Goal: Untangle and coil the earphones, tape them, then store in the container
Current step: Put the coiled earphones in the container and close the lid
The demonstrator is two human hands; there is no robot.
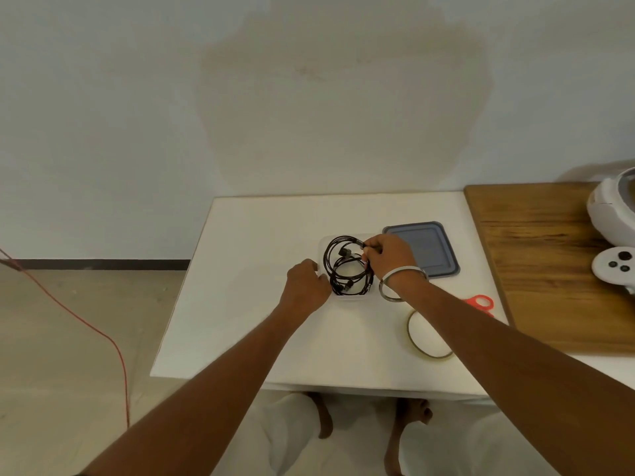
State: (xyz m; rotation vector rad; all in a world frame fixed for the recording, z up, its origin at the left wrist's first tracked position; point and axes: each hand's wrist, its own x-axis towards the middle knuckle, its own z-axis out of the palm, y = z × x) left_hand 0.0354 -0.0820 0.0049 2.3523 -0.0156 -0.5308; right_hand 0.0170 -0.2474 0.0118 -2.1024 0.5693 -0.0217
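Head view, white table [240, 304]. The clear container [350, 297] sits near the table's middle, and coiled black earphones [343, 266] lie in loops inside it — several coils overlapping, plugs and buds showing among them.

Right hand [390, 257]: over the container's right side, fingers curled, pinching the upper right part of the cable coil near the rim. A metal bangle [395, 286] hangs at that wrist.

Left hand [305, 283]: at the container's left edge, fingers curled round the rim — the wall is gripped; fingertips are hidden behind the hand.

Grey lid [426, 249] lies flat just right of the container, apart from it. A tape roll [417, 345] lies nearer the table's front, partly under the right forearm. Red scissors [479, 302] show beside that forearm, mostly covered.

On the wooden board [536, 262] at right: a white headset [611, 214] and a white controller [615, 266]. A red cord [86, 324] runs across the floor at left.
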